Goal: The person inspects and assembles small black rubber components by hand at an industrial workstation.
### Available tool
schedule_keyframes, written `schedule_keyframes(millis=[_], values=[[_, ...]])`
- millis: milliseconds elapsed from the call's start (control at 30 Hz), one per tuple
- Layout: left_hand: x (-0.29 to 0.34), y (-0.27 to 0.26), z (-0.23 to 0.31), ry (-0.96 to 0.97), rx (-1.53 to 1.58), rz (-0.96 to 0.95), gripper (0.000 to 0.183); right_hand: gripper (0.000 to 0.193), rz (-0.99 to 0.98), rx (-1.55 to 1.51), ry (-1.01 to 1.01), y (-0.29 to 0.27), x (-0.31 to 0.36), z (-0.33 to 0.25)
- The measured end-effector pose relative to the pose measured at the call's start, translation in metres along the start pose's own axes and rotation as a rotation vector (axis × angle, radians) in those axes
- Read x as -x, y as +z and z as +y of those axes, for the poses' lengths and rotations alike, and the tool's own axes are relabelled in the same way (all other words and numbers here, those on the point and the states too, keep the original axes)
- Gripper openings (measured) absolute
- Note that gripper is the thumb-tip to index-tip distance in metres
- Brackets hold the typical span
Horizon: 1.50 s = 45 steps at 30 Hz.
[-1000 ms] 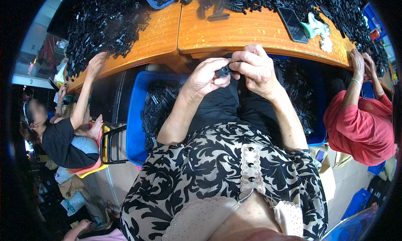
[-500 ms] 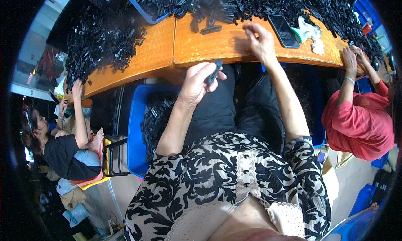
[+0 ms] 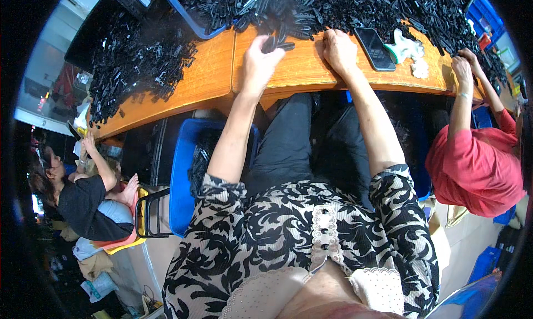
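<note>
My left hand (image 3: 261,64) reaches over the wooden table to the near edge of a heap of black plastic pieces (image 3: 311,14). Its thumb and fingers are closed around a dark elongated plastic piece (image 3: 268,44). Right beside the thumb, another black oblong piece (image 3: 286,46) lies on the wood. My right hand (image 3: 340,51) rests at the heap's edge, its fingers curled down and pressed together. Whatever those fingertips hold is hidden beneath them.
A phone (image 3: 374,49) and a white glove (image 3: 405,46) lie right of my right hand. Blue bins (image 3: 180,175) stand below the table. Co-workers sit at left (image 3: 83,202) and right (image 3: 472,163). Another black heap (image 3: 139,64) covers the table's left part.
My left hand has moved forward from the table's near edge to the heap, fingers still closed. The right hand has turned down onto the heap's edge. The left co-worker's hand has drawn back.
</note>
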<state>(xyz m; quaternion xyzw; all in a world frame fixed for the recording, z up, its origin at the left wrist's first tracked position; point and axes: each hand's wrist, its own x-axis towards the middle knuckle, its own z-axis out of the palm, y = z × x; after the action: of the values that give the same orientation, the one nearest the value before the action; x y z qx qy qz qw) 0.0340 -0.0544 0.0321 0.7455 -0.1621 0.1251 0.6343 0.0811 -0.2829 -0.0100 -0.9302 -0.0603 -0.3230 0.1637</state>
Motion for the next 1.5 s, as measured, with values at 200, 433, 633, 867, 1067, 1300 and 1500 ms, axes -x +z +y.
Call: schedule_keyframes(millis=[200,433,633,867,1067,1300,1500], values=[[-0.034,-0.005,-0.038,0.431,-0.754,-0.057,0.031,0.023,-0.109,0.038,0.083,-0.004,0.01,-0.01],[-0.009,-0.005,-0.028,0.399,-0.894,-0.071,0.028,0.028,-0.006,-0.098,0.217,-0.001,0.003,-0.004],[0.024,-0.007,-0.017,0.45,-0.954,-0.064,0.028,0.024,-0.096,-0.016,0.063,-0.008,0.009,-0.01],[0.04,-0.027,-0.01,0.453,-0.865,-0.087,0.026,0.013,-0.123,-0.005,-0.145,-0.033,0.034,-0.015],[0.044,-0.023,-0.01,0.146,-0.576,-0.026,0.024,0.019,-0.319,-0.034,-0.088,-0.045,0.041,-0.007],[0.071,-0.026,0.006,-0.51,0.897,-0.026,0.03,0.026,-0.268,0.037,-0.173,-0.049,0.058,-0.016],[0.098,-0.023,0.007,-0.625,1.208,-0.134,0.029,0.011,-0.113,-0.529,-0.015,-0.078,0.089,-0.064]])
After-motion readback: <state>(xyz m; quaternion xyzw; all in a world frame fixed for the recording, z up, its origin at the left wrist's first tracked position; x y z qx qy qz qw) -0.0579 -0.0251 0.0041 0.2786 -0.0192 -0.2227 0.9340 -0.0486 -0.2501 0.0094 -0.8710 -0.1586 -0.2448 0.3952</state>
